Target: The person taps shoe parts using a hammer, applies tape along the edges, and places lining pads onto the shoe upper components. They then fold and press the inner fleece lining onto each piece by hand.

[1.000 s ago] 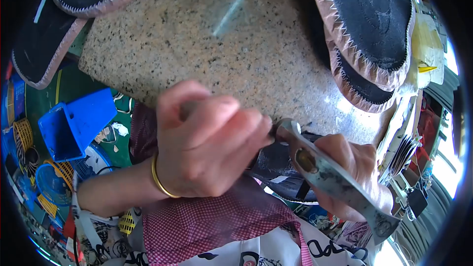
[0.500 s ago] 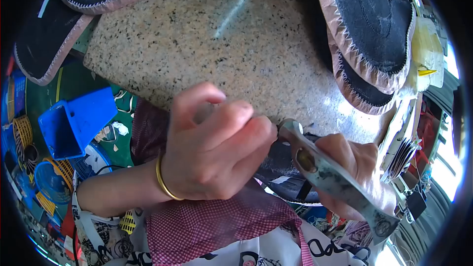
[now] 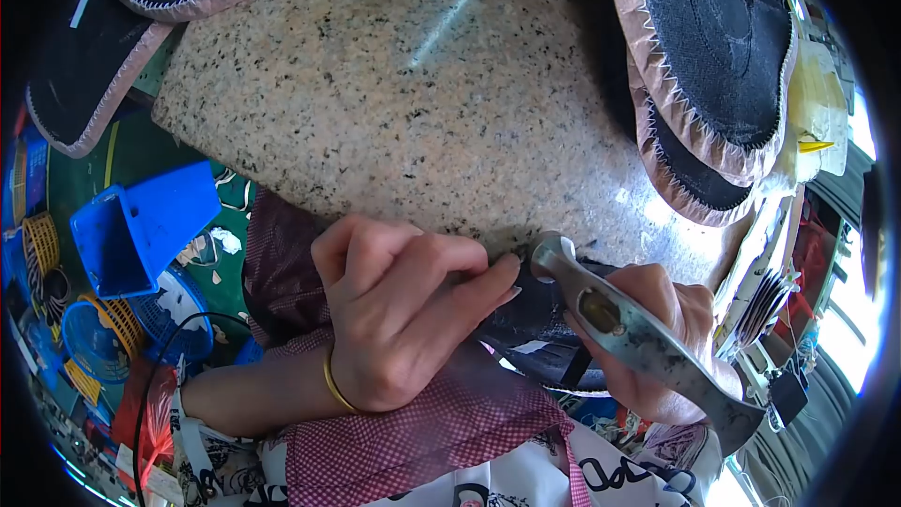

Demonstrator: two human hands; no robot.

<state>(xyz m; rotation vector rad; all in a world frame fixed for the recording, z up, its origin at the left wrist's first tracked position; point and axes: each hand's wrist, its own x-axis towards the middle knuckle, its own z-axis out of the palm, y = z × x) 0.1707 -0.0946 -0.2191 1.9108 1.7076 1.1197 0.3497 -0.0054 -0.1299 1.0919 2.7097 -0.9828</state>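
Observation:
My right hand (image 3: 671, 343) is wrapped round a metal hammer (image 3: 652, 347). The hammer's round striking face is beside my left fingertips, at the near edge of the stone slab (image 3: 404, 131). My left hand (image 3: 404, 305), with a gold bangle (image 3: 336, 383) on the wrist, is closed. Its fingertips rest at the edge of a black shoe piece (image 3: 535, 319), partly covered by both hands. The thumb's grip underneath is hidden.
Black shoe pieces with pinkish stitched edging lie at the right (image 3: 704, 66) and upper left (image 3: 84, 66). A blue plastic bin (image 3: 113, 244) and blue and yellow baskets (image 3: 94, 343) stand at the left. A checked apron (image 3: 404, 455) covers the lap.
My left hand has come down from over the slab's near edge, and its fingers have straightened somewhat toward the shoe piece. The hammer has shifted slightly, its tail end tipping a little.

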